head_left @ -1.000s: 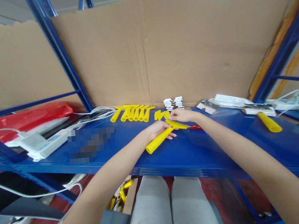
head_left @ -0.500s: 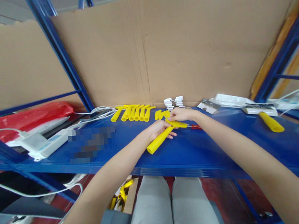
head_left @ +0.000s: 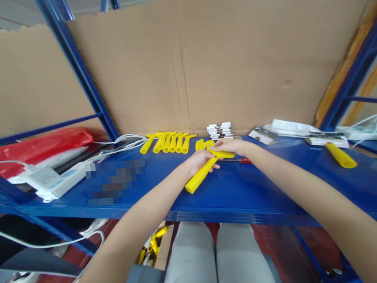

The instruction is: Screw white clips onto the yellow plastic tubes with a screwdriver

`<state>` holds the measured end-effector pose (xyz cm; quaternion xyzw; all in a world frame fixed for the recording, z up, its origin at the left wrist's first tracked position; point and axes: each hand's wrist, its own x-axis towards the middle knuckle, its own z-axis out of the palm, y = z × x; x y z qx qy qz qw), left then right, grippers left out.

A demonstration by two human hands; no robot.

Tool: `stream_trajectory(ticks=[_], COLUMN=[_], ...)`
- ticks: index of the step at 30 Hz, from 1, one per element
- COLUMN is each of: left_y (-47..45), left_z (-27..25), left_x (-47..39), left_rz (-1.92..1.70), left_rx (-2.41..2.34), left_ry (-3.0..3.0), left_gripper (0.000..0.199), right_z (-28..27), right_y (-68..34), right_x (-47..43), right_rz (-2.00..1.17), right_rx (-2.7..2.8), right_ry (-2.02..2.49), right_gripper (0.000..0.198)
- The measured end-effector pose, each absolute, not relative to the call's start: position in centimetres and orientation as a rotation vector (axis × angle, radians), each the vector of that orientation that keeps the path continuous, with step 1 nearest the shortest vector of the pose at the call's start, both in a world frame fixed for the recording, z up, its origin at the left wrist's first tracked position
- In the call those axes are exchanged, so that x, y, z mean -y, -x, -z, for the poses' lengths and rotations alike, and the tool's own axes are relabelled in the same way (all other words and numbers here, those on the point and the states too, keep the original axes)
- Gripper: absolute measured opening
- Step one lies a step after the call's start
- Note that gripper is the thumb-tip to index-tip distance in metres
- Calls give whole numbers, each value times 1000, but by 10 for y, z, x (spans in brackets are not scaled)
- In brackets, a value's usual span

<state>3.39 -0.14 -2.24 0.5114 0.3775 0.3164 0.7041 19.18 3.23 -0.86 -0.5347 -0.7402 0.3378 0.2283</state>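
My left hand (head_left: 199, 161) is closed around a yellow T-shaped plastic handle (head_left: 200, 175), whose hollow round end points toward me. Fingers of my right hand (head_left: 227, 146) grip the crosspiece at its far end; the fingertips are partly hidden. Under my right wrist lies a red-handled tool (head_left: 245, 160), mostly covered. Just beyond my hands sit several small yellow pieces (head_left: 200, 144) and a stack of white and dark pieces (head_left: 219, 130). To the left, similar yellow handles (head_left: 172, 143) lie in a row along the back.
A power strip (head_left: 65, 181), cables and a red bag (head_left: 37, 148) occupy the shelf's left side. At right are a yellow tube (head_left: 341, 155) and packaged items (head_left: 262, 135). Cardboard (head_left: 234, 58) walls the back. Below, a box (head_left: 165, 249) holds yellow parts.
My right hand has shifted slightly toward me and lower over the crosspiece, covering more of the red-handled tool. The yellow handle stays in nearly the same place.
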Motion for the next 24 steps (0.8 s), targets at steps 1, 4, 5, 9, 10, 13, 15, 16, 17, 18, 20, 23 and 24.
stream_trajectory(ticks=[1, 4, 5, 9, 10, 13, 15, 16, 17, 18, 20, 23, 24], left_y=[-33, -32, -31, -30, -30, -29, -28, -28, -28, -28, -28, -28, -28], left_z=[22, 21, 20, 18, 17, 17, 19, 19, 20, 21, 22, 21, 21], left_x=[1, -2, -2, -3, -3, -5, -7, -8, -9, -10, -11, -10, -9], left_rz=[-707, -694, -687, -703, -716, -757, -783, -796, -806, -813, -826, -853, -863], left_rx=[-839, -858, -867, -905, -916, -923, -909, -908, -910, -914, -928, -949, -955], left_ry=[-1136, -1124, -1119, -1108, -1108, -1103, -1097, -1092, -1085, -1080, -1071, -1057, -1051], left_gripper=[35, 39, 39, 40, 39, 36, 33, 33, 32, 32, 31, 31, 30], right_z=[8, -3, -9, -39, -44, -43, -32, -24, -16, -8, 7, 24, 27], right_y=[-193, -201, -206, -240, -250, -277, -291, -295, -298, -299, -298, -291, -289], right_x=[-33, -33, -32, -21, -17, -3, 6, 10, 13, 15, 18, 20, 21], right_rz=[-885, -690, -610, -368, -348, -372, -390, -391, -371, -339, -229, -2, 50], right_rx=[2028, 2021, 2009, 2118, 2184, 2415, 2566, 2619, 2643, 2644, 2601, 2516, 2504], right_ry=[1497, 1471, 1436, 1383, 1410, 1482, 1546, 1597, 1628, 1647, 1663, 1677, 1656], right_gripper=[36, 43, 44, 44, 43, 43, 41, 41, 40, 39, 34, 23, 19])
